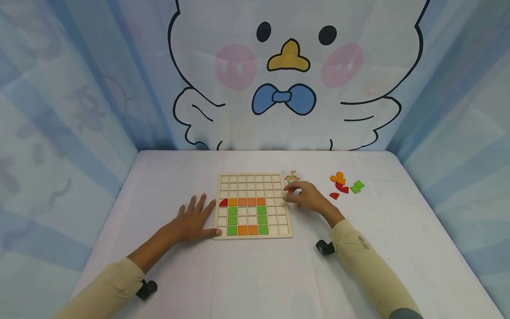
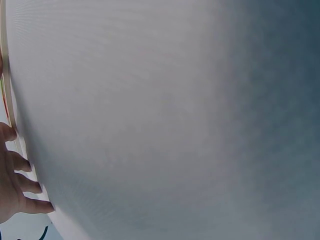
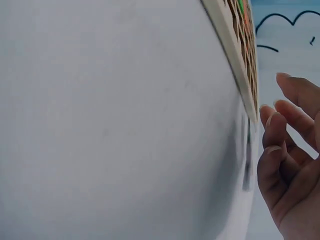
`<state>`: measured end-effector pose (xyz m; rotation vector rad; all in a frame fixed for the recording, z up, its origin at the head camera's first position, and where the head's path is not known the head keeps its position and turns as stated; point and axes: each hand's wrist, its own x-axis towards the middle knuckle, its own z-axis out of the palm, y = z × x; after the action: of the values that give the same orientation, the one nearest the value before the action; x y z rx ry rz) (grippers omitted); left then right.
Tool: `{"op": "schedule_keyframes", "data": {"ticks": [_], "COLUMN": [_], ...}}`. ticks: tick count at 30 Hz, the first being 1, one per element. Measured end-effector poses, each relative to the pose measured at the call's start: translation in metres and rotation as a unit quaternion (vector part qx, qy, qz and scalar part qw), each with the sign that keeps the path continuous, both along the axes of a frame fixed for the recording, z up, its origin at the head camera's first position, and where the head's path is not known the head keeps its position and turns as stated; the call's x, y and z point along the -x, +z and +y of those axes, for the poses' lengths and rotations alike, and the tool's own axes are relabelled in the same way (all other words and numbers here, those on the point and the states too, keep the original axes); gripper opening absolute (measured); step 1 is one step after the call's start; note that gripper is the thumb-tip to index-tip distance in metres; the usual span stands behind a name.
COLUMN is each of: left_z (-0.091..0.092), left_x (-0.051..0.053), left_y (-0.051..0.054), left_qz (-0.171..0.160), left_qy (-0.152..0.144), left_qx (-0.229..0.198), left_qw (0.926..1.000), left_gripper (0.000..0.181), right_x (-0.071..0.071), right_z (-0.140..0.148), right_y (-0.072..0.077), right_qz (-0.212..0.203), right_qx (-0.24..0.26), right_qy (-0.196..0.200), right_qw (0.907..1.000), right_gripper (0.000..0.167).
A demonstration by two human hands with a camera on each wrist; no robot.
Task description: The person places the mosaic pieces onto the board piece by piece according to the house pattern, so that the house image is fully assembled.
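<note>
A pale wooden grid board [image 1: 280, 221] lies on the table in the head view. Orange square tiles [image 1: 242, 202], green square tiles [image 1: 232, 220] and one red curved-edged tile [image 1: 223, 202] fill some of its cells. My left hand [image 1: 194, 223] rests with fingers spread along the board's left edge, thumb at the lower left corner. Over the board's right edge hovers my right hand [image 1: 304, 196], fingers bent and parted; in the right wrist view this hand [image 3: 295, 155] shows no tile between thumb and fingers. Beside it lies a pattern card [image 1: 292, 175], partly covered.
To the right of the card lie loose pieces: orange discs [image 1: 339, 175], an orange square [image 1: 341, 181], red pieces [image 1: 334, 195] and green squares [image 1: 359, 184]. The white table [image 1: 255, 274] meets a printed cloth backdrop [image 1: 287, 128] at its far edge.
</note>
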<state>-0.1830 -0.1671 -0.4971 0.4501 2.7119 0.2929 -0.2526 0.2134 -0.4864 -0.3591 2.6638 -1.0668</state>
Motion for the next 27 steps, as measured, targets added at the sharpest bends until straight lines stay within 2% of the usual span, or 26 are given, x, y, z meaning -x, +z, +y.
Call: {"op": "schedule_keyframes", "data": {"ticks": [4, 8, 13, 19, 27], "left_z": [0.000, 0.000, -0.001, -0.001, 0.000], "left_x": [0.000, 0.000, 0.000, 0.001, 0.001], "left_y": [0.001, 0.001, -0.001, -0.003, -0.003], "left_qz": [0.001, 0.000, -0.001, 0.002, 0.008], "left_qy": [-0.001, -0.002, -0.002, -0.002, -0.004], "left_qx": [-0.001, -0.004, -0.004, -0.004, -0.003], "left_qw": [1.0000, 1.0000, 1.0000, 1.0000, 1.0000], "left_gripper": [0.106, 0.105, 0.106, 0.106, 0.106], "right_x": [-0.005, -0.009, -0.015, -0.021, -0.022], "right_z": [0.032, 0.065, 0.098, 0.121, 0.128], "right_y": [-0.002, -0.003, -0.001, 0.000, -0.004], "right_qz": [-0.016, -0.010, 0.005, 0.002, 0.005], "right_qx": [-0.019, -0.042, -0.074, -0.115, -0.139], "right_qy": [-0.053, -0.099, -0.132, -0.139, -0.134], "right_qw": [0.9983, 0.9941, 0.9885, 0.9836, 0.9811], "right_gripper": [0.034, 0.036, 0.038, 0.041, 0.041]}}
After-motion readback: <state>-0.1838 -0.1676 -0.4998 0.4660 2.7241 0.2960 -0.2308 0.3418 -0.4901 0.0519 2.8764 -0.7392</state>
